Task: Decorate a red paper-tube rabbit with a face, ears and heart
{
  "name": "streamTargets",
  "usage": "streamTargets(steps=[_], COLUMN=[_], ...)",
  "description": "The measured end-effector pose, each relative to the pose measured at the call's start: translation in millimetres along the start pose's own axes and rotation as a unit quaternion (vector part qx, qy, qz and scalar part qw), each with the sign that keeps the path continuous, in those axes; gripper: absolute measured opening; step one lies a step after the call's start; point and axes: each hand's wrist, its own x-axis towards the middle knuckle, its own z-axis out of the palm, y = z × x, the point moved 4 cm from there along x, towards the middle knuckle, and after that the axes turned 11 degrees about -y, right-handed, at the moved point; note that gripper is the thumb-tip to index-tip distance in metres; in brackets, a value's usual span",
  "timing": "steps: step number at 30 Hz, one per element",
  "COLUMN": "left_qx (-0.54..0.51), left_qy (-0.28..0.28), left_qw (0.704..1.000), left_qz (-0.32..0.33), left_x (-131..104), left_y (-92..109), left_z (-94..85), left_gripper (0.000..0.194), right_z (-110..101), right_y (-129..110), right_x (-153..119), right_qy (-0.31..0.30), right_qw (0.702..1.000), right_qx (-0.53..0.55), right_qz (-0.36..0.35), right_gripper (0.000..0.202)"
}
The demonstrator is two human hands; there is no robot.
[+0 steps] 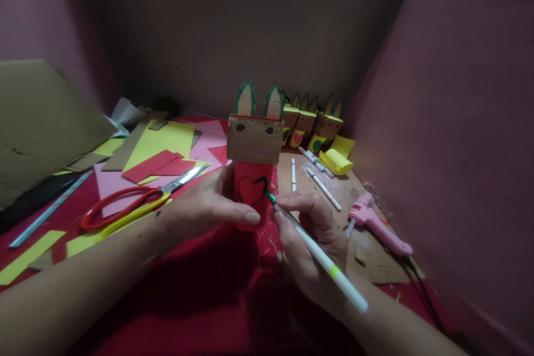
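Observation:
A cardboard figure (254,139) stands upright at the centre, with a box head, two dark eyes, two green-edged ears and a red body bearing a heart outline. Part of the heart's right side has a thicker dark line. My left hand (217,200) is wrapped round the red body from the left, its thumb across the front below the heart. Pinched in my right hand (311,228) is a white marker (325,261) with a yellow-green band. Its green tip end is at the right edge of the heart.
Red-and-yellow scissors (133,206) lie at left on coloured paper (158,139). Several similar figures (327,125) stand behind at right. Loose markers (323,189), a yellow paper roll (337,161) and a corded pink glue gun (377,222) lie on a board (375,267). Cardboard (41,105) rises at left.

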Motion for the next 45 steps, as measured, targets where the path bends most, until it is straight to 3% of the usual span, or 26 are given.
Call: streamTargets(steps=[45], left_qx=[0.02], left_qy=[-0.01], left_qw=[1.0], left_qz=[0.002], left_x=[0.8], left_y=[2.2], left_z=[0.3], left_gripper=[0.051], right_z=[1.5], right_y=[-0.6], right_x=[0.8], right_qy=[0.001], right_qw=[1.0], right_qx=[-0.014], right_qz=[-0.006], right_gripper=[0.026])
